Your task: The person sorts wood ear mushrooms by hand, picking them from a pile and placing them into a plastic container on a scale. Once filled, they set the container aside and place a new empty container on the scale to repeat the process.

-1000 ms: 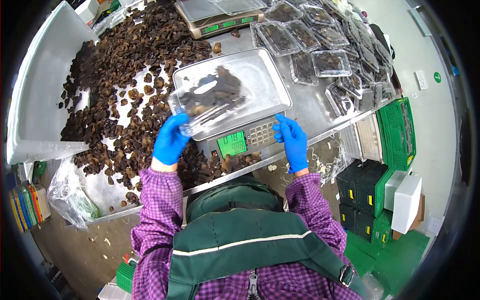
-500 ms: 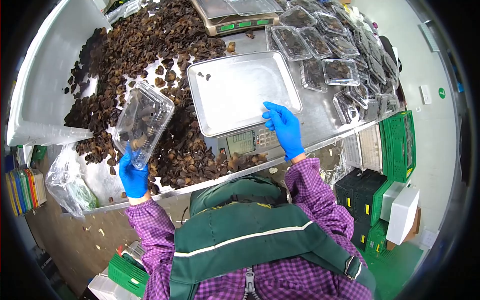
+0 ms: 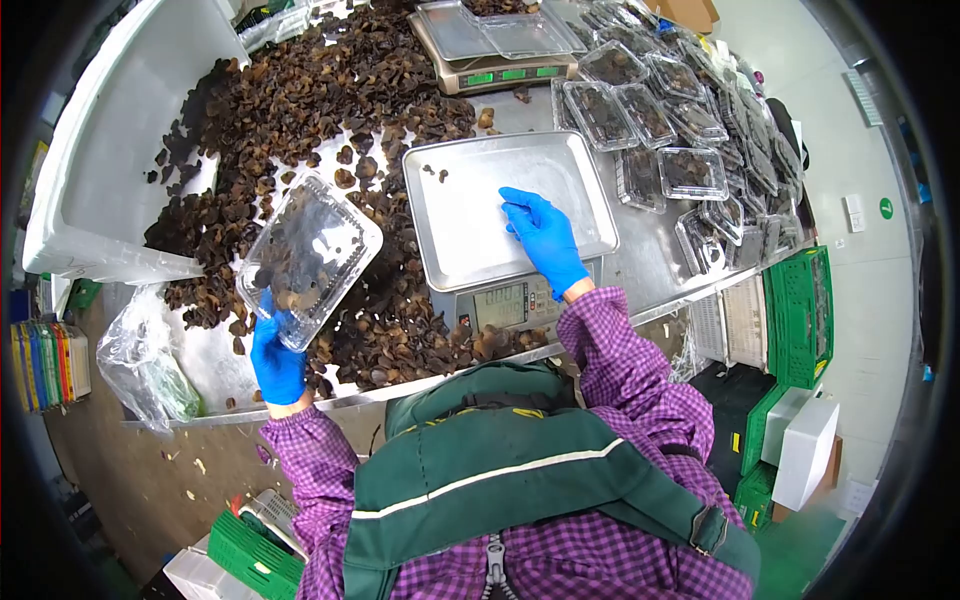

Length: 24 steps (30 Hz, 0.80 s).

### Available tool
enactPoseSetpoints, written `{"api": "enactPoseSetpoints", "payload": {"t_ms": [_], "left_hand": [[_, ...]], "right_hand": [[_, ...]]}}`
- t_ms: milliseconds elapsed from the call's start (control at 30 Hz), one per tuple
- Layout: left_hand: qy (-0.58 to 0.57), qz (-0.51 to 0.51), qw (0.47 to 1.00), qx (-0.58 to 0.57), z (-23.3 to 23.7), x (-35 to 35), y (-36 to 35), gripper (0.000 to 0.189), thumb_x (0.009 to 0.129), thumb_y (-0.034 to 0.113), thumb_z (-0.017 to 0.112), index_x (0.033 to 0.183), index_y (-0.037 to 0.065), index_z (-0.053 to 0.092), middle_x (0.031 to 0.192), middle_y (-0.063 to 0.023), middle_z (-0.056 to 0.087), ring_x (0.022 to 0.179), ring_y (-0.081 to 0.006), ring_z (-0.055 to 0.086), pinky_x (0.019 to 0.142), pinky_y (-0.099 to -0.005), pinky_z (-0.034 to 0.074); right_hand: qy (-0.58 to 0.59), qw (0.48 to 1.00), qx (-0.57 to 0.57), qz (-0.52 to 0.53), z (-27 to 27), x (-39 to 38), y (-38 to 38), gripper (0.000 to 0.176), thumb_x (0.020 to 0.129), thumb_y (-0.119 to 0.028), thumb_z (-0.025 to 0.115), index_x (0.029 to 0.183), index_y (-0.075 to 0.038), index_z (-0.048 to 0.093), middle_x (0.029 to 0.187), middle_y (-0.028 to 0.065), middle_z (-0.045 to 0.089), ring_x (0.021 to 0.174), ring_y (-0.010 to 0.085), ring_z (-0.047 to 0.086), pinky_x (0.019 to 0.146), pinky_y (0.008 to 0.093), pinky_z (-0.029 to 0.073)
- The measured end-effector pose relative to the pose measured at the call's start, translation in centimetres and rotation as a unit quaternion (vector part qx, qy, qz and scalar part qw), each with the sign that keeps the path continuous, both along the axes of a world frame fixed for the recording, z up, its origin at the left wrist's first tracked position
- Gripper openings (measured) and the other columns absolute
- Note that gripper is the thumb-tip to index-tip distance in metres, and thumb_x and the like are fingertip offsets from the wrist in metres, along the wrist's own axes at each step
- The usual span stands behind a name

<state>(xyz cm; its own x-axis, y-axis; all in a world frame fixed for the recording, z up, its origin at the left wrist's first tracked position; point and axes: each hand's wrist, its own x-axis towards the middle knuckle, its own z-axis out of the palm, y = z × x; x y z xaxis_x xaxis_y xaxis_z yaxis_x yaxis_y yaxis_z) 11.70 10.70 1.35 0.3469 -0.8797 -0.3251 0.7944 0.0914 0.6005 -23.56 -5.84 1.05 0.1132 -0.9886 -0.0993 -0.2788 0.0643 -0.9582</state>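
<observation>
My left hand (image 3: 278, 360), in a blue glove, grips the near corner of a clear plastic clamshell box (image 3: 310, 255). The box is tilted above a spread of dark brown, ear-shaped mushroom pieces (image 3: 385, 345), some of which show through its plastic. My right hand (image 3: 545, 238), also gloved in blue, hovers over the metal tray (image 3: 465, 235) of a digital scale, fingers loosely bent and apart with nothing seen in them. A few dark bits (image 3: 436, 173) lie on the tray. Below the tray is the scale's display (image 3: 500, 305).
Filled clear boxes (image 3: 690, 172) are heaped at the right of the metal table. A second scale (image 3: 510, 75) stands at the back. A white foam bin (image 3: 110, 180) lies on its side at left, near a plastic bag (image 3: 150, 355). Green crates (image 3: 800, 320) stand at right.
The camera view has shifted slightly. My right hand has moved left, farther over the tray. My left hand has turned the clear box, showing more of its broad face.
</observation>
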Motion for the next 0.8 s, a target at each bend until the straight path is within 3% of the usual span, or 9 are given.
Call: {"api": "enactPoseSetpoints", "payload": {"t_ms": [167, 233, 300, 367, 433, 500, 633, 700, 800], "left_hand": [[0.038, -0.011, 0.998, -0.04, -1.4, 2.8, 0.5, 0.061, 0.08, 0.011, 0.055, 0.138, 0.004, 0.034, 0.095, -0.008, 0.062, 0.086, -0.0153, 0.059, 0.083, -0.0306, 0.047], [0.015, 0.008, 0.999, -0.029, -0.3, 2.0, -0.1, 0.059, 0.081, 0.011, 0.054, 0.136, 0.0, 0.035, 0.093, -0.0069, 0.059, 0.088, -0.015, 0.056, 0.084, -0.0295, 0.044], [0.019, -0.047, 0.995, -0.083, -1.6, 3.1, -0.2, 0.058, 0.082, 0.014, 0.054, 0.135, -0.001, 0.036, 0.095, -0.0077, 0.06, 0.089, -0.0155, 0.055, 0.083, -0.0295, 0.044], [0.021, -0.044, 0.997, -0.064, -2.2, 3.2, -0.7, 0.055, 0.083, 0.016, 0.054, 0.133, -0.001, 0.04, 0.1, -0.0096, 0.061, 0.091, -0.0163, 0.056, 0.084, -0.0299, 0.044], [0.024, -0.058, 0.995, -0.071, -3.2, 3.5, -1.3, 0.045, 0.083, 0.016, 0.054, 0.124, -0.001, 0.048, 0.105, -0.0108, 0.061, 0.091, -0.0172, 0.057, 0.083, -0.0305, 0.045], [0.052, -0.072, 0.994, -0.059, -4.1, 3.8, -1.8, 0.034, 0.085, 0.016, 0.053, 0.114, 0.0, 0.054, 0.106, -0.0116, 0.061, 0.092, -0.0185, 0.058, 0.084, -0.0312, 0.046], [0.117, -0.229, 0.955, -0.146, -5.0, 4.7, -3.6, 0.028, 0.085, 0.016, 0.053, 0.109, 0.002, 0.056, 0.114, -0.0134, 0.06, 0.099, -0.0222, 0.058, 0.09, -0.0349, 0.045], [0.014, -0.188, 0.977, -0.1, -4.8, 4.7, -4.2, 0.028, 0.085, 0.017, 0.052, 0.11, 0.003, 0.056, 0.115, -0.0121, 0.06, 0.099, -0.0221, 0.059, 0.09, -0.0363, 0.046], [0.039, -0.2, 0.976, -0.075, -2.3, 3.3, -4.5, 0.023, 0.086, 0.02, 0.053, 0.102, 0.005, 0.058, 0.105, -0.0089, 0.063, 0.094, -0.0188, 0.058, 0.089, -0.0339, 0.045]], "right_hand": [[0.078, 0.996, -0.05, 0.019, -1.5, 3.3, -3.4, 0.037, 0.084, -0.017, 0.06, 0.12, -0.01, 0.056, 0.113, 0.0125, 0.059, 0.099, 0.0233, 0.059, 0.086, 0.0336, 0.048], [0.254, 0.919, -0.298, 0.047, -5.1, 5.1, -5.5, 0.047, 0.081, -0.007, 0.057, 0.127, -0.009, 0.049, 0.119, 0.0139, 0.055, 0.107, 0.0263, 0.054, 0.094, 0.0356, 0.042], [0.258, 0.9, -0.34, 0.092, -7.9, 7.0, -7.4, 0.051, 0.08, -0.012, 0.053, 0.13, -0.011, 0.045, 0.126, 0.0128, 0.05, 0.118, 0.0295, 0.045, 0.099, 0.0403, 0.036], [0.384, 0.837, -0.376, 0.1, -9.3, 9.1, -8.4, 0.039, 0.079, -0.01, 0.05, 0.118, -0.009, 0.053, 0.118, 0.0144, 0.053, 0.107, 0.0299, 0.052, 0.09, 0.0394, 0.043], [0.405, 0.846, -0.322, 0.129, -8.4, 10.7, -8.9, 0.024, 0.079, -0.014, 0.049, 0.1, -0.009, 0.06, 0.106, 0.0131, 0.058, 0.097, 0.0303, 0.056, 0.083, 0.0399, 0.046], [0.38, 0.861, -0.322, 0.107, -8.6, 11.2, -9.6, 0.016, 0.077, -0.014, 0.05, 0.085, -0.008, 0.063, 0.094, 0.0124, 0.061, 0.089, 0.0315, 0.059, 0.078, 0.0407, 0.047], [0.328, 0.914, -0.196, 0.138, -7.3, 12.3, -9.4, 0.017, 0.074, -0.012, 0.056, 0.087, -0.006, 0.066, 0.093, 0.0158, 0.062, 0.086, 0.032, 0.06, 0.075, 0.0402, 0.048], [0.163, 0.963, -0.097, 0.193, -4.7, 12.4, -5.5, 0.024, 0.073, -0.013, 0.059, 0.094, -0.004, 0.065, 0.099, 0.0184, 0.062, 0.091, 0.0318, 0.061, 0.077, 0.0397, 0.048], [-0.025, 0.97, -0.175, 0.165, -2.8, 14.6, 0.4, 0.034, 0.072, -0.012, 0.062, 0.105, -0.005, 0.061, 0.099, 0.0201, 0.062, 0.092, 0.034, 0.06, 0.08, 0.04, 0.048]]}}
